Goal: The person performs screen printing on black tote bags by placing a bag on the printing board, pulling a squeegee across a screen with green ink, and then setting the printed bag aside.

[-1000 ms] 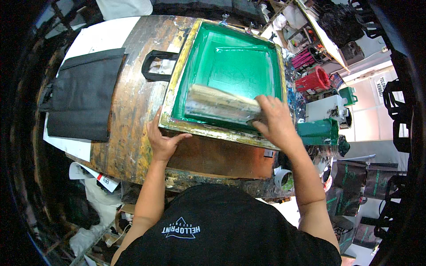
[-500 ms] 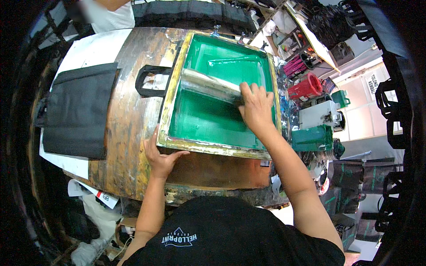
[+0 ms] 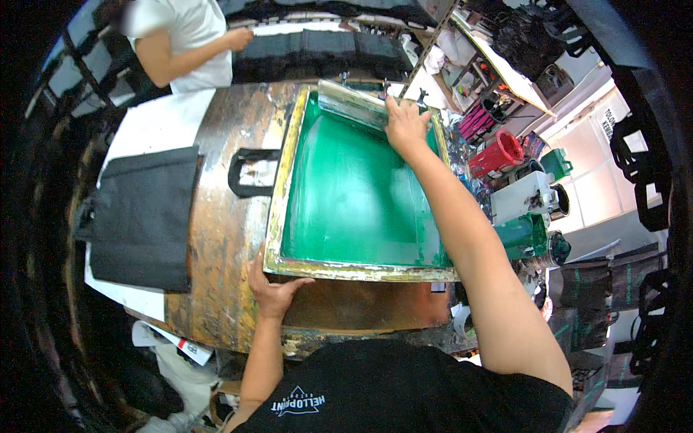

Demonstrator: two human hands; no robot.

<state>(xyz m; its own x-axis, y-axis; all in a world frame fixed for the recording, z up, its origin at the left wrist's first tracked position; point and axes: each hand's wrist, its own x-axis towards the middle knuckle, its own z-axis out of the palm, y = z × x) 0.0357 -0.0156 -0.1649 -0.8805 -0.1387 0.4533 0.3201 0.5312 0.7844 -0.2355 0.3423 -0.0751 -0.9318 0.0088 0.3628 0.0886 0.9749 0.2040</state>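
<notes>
A wooden-framed printing screen [image 3: 361, 271] lies on the worn table, its mesh covered with green ink [image 3: 354, 195]. At the screen's far side, my right hand [image 3: 407, 126] is closed over the right part of a long squeegee [image 3: 352, 103], which leans across the inside of the frame. My left hand [image 3: 273, 290] grips the near left corner, thumb along the front edge and fingers by the left side. A black bag handle [image 3: 238, 173] sticks out from under the screen's left edge; whatever lies below the screen is hidden.
At left, a black bag [image 3: 144, 216] lies on a white sheet [image 3: 162, 119]. Right of the screen stand a red ink bucket [image 3: 497, 153], a white container [image 3: 521, 195] and a green tub [image 3: 523, 237]. A person in a white shirt [image 3: 198, 47] stands beyond the table.
My right hand has pushed the squeegee from mid-screen to the far side. The left hand stays at the corner. The view has shifted, and more of the other person shows.
</notes>
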